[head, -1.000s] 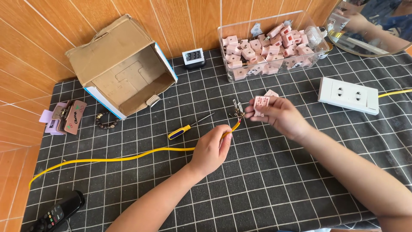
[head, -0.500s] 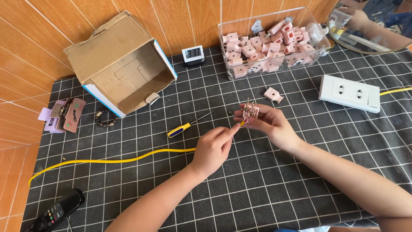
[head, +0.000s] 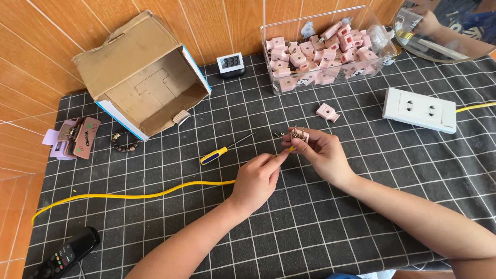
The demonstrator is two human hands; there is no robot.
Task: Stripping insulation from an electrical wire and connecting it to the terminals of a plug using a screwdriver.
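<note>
My left hand (head: 257,178) pinches the end of a yellow cable (head: 129,195) that runs left across the black gridded mat (head: 310,227). My right hand (head: 320,152) holds a small pink socket part (head: 299,135) with metal contacts, right at the cable's tip. The two hands meet above the middle of the mat. A single pink part (head: 327,112) lies on the mat just beyond my right hand. A screwdriver with a yellow and blue handle (head: 219,153) lies to the left of my hands.
A clear box (head: 385,49) of several pink parts stands at the back. An open cardboard box (head: 139,77), a small digital clock (head: 230,63), a white double socket (head: 419,109), a remote (head: 64,253), a bracelet (head: 123,142) and pink cases (head: 72,138) lie around.
My right hand has come down and left with its pink part towards the cable end. One pink part it held earlier now lies on the mat.
</note>
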